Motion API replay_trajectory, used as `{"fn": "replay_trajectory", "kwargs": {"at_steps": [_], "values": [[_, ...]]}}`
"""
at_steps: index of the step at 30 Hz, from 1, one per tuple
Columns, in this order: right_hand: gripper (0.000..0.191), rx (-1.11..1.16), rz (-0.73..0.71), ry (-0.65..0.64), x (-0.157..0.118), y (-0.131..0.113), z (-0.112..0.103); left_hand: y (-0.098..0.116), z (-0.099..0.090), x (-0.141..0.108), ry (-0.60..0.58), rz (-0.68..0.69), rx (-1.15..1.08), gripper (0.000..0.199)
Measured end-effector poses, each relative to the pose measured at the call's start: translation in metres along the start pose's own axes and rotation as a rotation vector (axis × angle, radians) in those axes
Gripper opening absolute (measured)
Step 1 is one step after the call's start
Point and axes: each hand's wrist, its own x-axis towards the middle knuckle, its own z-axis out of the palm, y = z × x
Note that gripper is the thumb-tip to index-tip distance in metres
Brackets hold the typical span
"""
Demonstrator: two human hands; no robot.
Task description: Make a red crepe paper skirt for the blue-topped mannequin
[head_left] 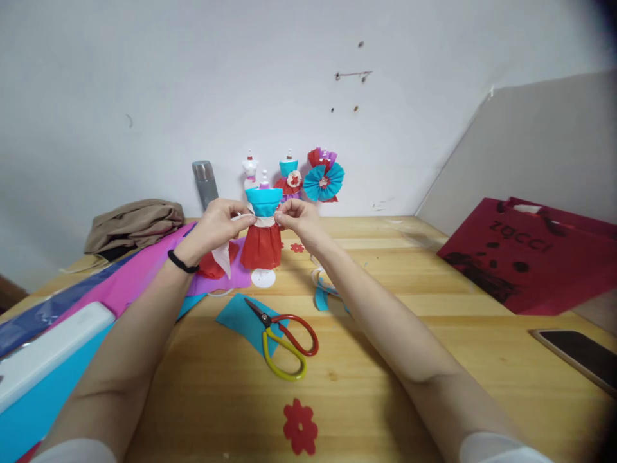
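A small dress form stands upright on a round white base, wearing a blue top and a red skirt. Around its waist lies a white strip. My left hand pinches the strip at the left side of the waist, and a white tail hangs below that hand. At the right side, my right hand pinches the strip's other part between thumb and fingers. Scissors with one red and one yellow handle lie on a blue paper piece nearer to me.
Behind stand three more dressed forms and a grey bottle. Coloured papers, a white case and brown cloth lie left. A red bag and a phone are right. A red flower lies in front.
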Motion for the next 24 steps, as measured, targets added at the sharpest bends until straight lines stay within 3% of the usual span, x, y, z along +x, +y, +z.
{"fn": "replay_trajectory", "kwargs": {"at_steps": [18, 24], "values": [[0.024, -0.080, -0.100, -0.051, -0.004, -0.010, -0.012, 0.014, -0.019, -0.009, -0.060, 0.065, 0.064, 0.030], [0.025, -0.144, -0.104, -0.158, -0.011, -0.027, -0.017, 0.028, -0.023, -0.015, -0.188, -0.070, -0.040, 0.027]]}}
